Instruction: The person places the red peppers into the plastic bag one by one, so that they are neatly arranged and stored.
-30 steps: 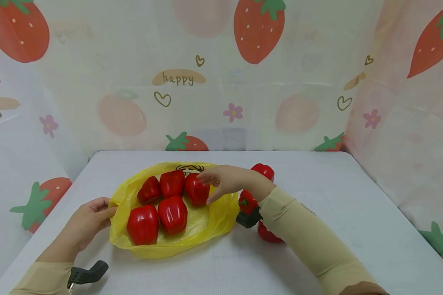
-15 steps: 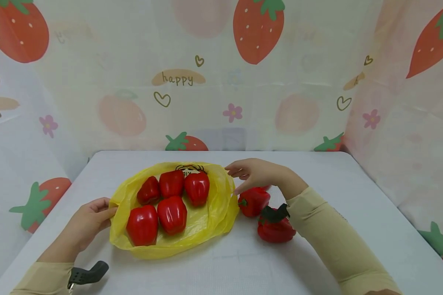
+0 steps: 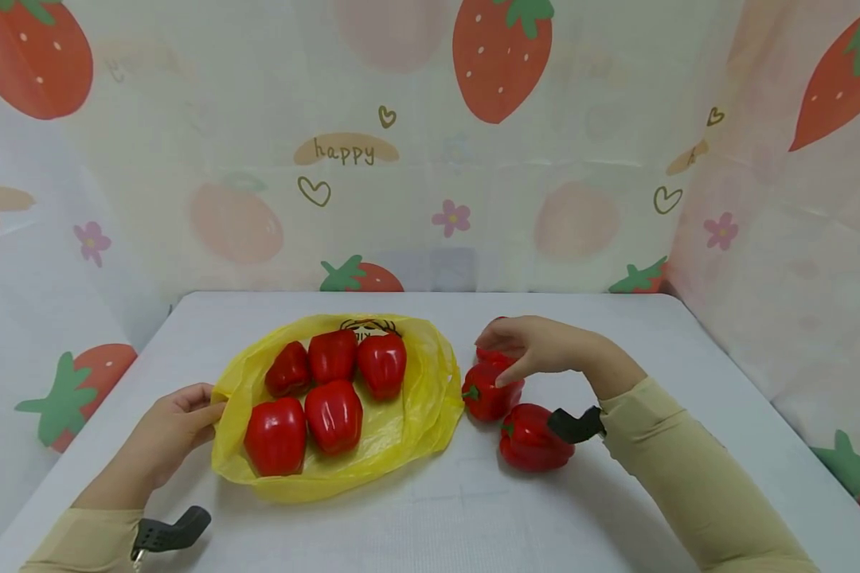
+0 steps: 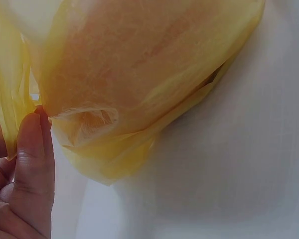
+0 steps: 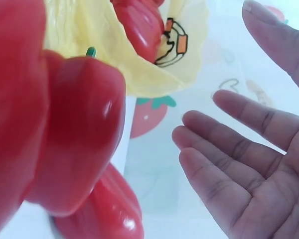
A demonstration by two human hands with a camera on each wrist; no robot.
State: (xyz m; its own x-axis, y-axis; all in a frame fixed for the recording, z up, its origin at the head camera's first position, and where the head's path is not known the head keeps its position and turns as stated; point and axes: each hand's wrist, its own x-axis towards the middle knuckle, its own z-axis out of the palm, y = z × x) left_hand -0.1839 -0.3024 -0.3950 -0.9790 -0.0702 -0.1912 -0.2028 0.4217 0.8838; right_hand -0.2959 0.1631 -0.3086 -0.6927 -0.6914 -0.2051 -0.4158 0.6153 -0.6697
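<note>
A yellow plastic bag [image 3: 430, 398] lies on its side at the left middle of the table, its mouth facing me. Several red bell peppers [image 3: 335, 417] rest inside it. My left hand [image 3: 168, 434] pinches the bag's left rim; the left wrist view shows the thumb [image 4: 30, 154] pressed against the yellow film. Over the loose peppers to the right of the bag hovers my right hand [image 3: 548, 346], fingers spread and holding nothing. Beneath it are a middle pepper [image 3: 489, 402], a front pepper [image 3: 536, 446] and a back one [image 3: 490, 356], partly hidden by the fingers.
A white table [image 3: 430, 525] carries everything. Behind and at both sides hangs a strawberry-printed cloth [image 3: 502, 263]. Black wrist cameras sit on both wrists, the right one [image 3: 575, 426] overlapping the front pepper in the head view.
My right hand has moved from the bag's mouth rightward to above the loose peppers. The pepper by its fingers earlier now sits in the bag. My left hand keeps its grip.
</note>
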